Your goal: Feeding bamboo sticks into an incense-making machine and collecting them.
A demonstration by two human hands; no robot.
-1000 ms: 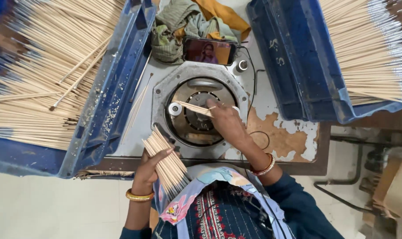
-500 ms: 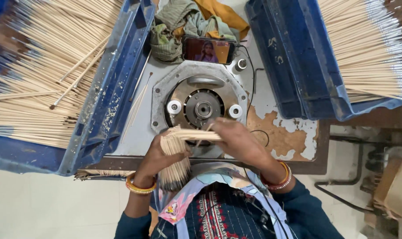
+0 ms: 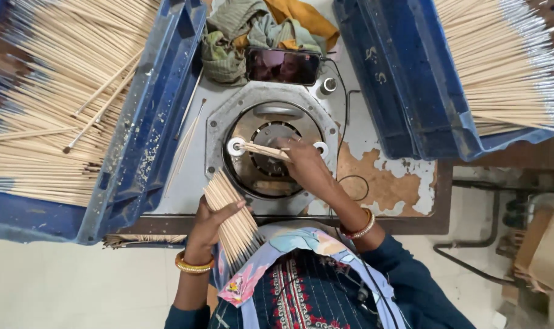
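While your left hand (image 3: 213, 222) sits low at the table's near edge, its fingers are curled shut round a thick bundle of bare wooden sticks (image 3: 233, 220); the bundle runs slantwise, its upper ends fanned toward the machine and its lower ends down by your patterned scarf (image 3: 271, 259); a gold bangle (image 3: 193, 265) rings that wrist. Your right hand (image 3: 306, 166) reaches out over the round metal machine plate (image 3: 269, 149); its fingertips are pinched closed on a few sticks (image 3: 262, 150), which lie nearly level across the plate's opening; their far ends touch or sit just beside the small white roller (image 3: 235, 146) on the left of the opening, though you cannot tell which; a second white roller (image 3: 320, 148) shows just past your knuckles on the right. A beaded bracelet (image 3: 361, 228) circles your right wrist. To your left, a blue crate (image 3: 149, 134) holds a great heap of pale sticks (image 3: 45, 103); to your right, another blue crate (image 3: 411, 91) holds sticks laid in neater rows (image 3: 508, 67). Beyond the plate a phone (image 3: 283, 66) lies propped with its screen lit, touching a pile of crumpled cloths (image 3: 252, 30); a thin black cable (image 3: 344, 122) trails from it over the peeling tabletop (image 3: 380, 183).
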